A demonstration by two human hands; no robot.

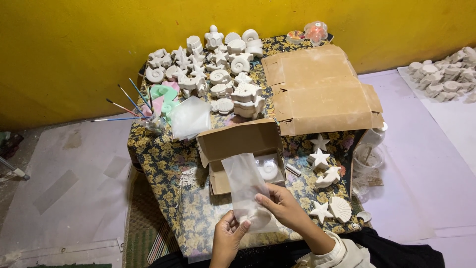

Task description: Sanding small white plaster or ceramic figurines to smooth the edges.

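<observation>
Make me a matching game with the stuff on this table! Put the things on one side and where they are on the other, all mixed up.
Things:
1. clear plastic bag
2. paintbrushes
3. flattened cardboard
4. white shell shape

Places:
A. inside the small open box
B. held in both hands
C. left edge of the table
D. right side, by the yellow wall

Pairs: 1-B, 2-C, 3-D, 4-A

I saw 1 open brown box (pixel 238 141) mid-table, flattened cardboard (pixel 317 89) behind it, a clear bag (pixel 244 186) in front.
</observation>
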